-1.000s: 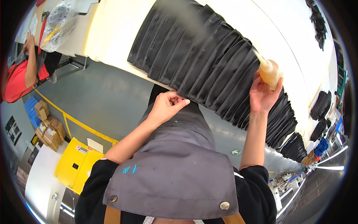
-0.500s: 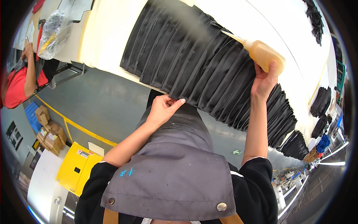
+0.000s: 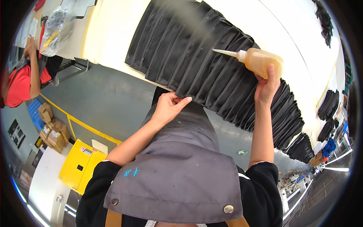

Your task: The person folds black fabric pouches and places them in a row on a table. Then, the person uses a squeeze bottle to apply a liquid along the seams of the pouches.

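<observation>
Two hands at work, and the right hand (image 3: 267, 89) has the bottle (image 3: 266, 64), fingers and thumb wrapped round its body, tipped on its side above the black cloth (image 3: 189, 60) on the table (image 3: 107, 34). Its nozzle (image 3: 227, 52) points left, over the folds; whether the tip touches them, I can't tell from here. Down at the near edge, the left hand (image 3: 169, 108) pinches the cloth between thumb and bent fingers. Now, the risks! Squeeze too hard and a blob could land on the folds; dip the wrist and the tip might snag one. A tug from that pinch could drag the overlapping layers askew, or pull them over the table's edge towards the floor (image 3: 113, 87). And the containers: the bottle is see-through, with amber liquid inside, so even a slack grip might let it dribble. Far left, a clear bag (image 3: 56, 34) shows something yellow within. Behind, the cardboard boxes (image 3: 55, 140) and the yellow cabinet (image 3: 77, 176) keep their contents hidden from me.
</observation>
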`<state>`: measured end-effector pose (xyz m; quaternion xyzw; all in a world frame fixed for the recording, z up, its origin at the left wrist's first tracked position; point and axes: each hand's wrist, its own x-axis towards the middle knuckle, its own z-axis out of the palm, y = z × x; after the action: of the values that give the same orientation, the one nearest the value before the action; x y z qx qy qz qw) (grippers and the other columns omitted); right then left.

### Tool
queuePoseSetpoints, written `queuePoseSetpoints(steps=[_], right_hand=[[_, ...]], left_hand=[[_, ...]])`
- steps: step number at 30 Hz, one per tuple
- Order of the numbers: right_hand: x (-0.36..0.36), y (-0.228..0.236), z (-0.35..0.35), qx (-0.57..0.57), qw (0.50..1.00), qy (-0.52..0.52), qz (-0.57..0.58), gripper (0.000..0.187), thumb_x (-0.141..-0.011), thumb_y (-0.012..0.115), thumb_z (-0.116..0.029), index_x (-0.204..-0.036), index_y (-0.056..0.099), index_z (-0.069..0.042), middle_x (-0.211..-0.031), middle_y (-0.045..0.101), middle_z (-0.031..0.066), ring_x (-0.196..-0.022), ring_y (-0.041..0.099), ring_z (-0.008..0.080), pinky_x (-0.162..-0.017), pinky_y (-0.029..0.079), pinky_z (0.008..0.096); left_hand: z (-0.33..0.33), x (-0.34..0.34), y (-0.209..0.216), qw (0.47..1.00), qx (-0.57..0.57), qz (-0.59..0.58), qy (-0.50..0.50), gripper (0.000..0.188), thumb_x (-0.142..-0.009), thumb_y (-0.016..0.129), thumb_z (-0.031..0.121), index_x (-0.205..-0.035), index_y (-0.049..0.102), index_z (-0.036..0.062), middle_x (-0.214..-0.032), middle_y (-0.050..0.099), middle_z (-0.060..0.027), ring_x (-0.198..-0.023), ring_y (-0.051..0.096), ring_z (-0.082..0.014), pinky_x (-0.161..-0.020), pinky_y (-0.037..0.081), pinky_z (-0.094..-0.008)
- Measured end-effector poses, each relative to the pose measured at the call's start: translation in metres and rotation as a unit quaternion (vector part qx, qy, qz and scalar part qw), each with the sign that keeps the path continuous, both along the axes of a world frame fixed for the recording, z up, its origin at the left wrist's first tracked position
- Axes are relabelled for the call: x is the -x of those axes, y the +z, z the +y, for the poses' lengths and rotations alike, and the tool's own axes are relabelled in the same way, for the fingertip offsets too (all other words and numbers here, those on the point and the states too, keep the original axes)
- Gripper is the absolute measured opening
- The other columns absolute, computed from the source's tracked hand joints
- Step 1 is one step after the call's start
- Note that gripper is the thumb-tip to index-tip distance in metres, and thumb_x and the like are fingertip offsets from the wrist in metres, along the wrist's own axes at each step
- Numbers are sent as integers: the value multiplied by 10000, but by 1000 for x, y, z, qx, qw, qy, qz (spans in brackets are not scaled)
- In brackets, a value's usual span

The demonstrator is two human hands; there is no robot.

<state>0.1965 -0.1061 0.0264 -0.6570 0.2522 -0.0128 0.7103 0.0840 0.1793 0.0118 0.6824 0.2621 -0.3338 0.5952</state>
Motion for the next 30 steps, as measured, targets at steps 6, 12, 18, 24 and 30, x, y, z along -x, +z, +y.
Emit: queuePoseSetpoints(steps=[6, 12, 18, 24, 30], right_hand=[[19, 2, 3, -9, 999, 28, 18, 497, -897, 671, -340, -1233, 530, -3, -1127, 584, 82, -1030, 577, 175, -827, 511, 328], [41, 0, 5, -11, 997, 64, 34, 495, -893, 674, -328, -1221, 527, 13, -1103, 587, 73, -1014, 561, 156, -871, 450, 299], [58, 5, 14, -33, 994, 92, 49, 523, -854, 714, -323, -1209, 532, 16, -1099, 582, 72, -1045, 530, 157, -943, 393, 312], [56, 17, 5, -220, 966, 25, 130, 561, -896, 637, -414, -1284, 495, -34, -1201, 583, 109, -1130, 564, 228, -958, 465, 375], [17, 15, -29, -379, 913, -150, 4, 530, -917, 626, -408, -1298, 482, -69, -1255, 566, 93, -1128, 585, 238, -888, 568, 357]], left_hand=[[0, -4, 5, 1000, -13, 16, -10, 370, -807, 777, 318, -806, 697, -44, -620, 617, -21, -559, 485, -46, -501, 372, -236], [1, -6, 6, 1000, -19, 17, -19, 364, -806, 777, 312, -808, 700, -43, -625, 625, -31, -565, 499, -52, -507, 381, -238], [0, -3, 2, 1000, -6, 6, -8, 357, -808, 775, 307, -820, 704, -43, -632, 634, -37, -573, 514, -55, -514, 392, -242], [1, 2, -4, 1000, 5, -4, -19, 332, -806, 774, 290, -841, 712, -34, -628, 624, -20, -571, 500, -46, -525, 394, -229], [-5, 2, -1, 991, 75, 82, -77, 323, -825, 755, 277, -985, 742, -4, -636, 602, 19, -594, 485, -23, -554, 405, -217]])
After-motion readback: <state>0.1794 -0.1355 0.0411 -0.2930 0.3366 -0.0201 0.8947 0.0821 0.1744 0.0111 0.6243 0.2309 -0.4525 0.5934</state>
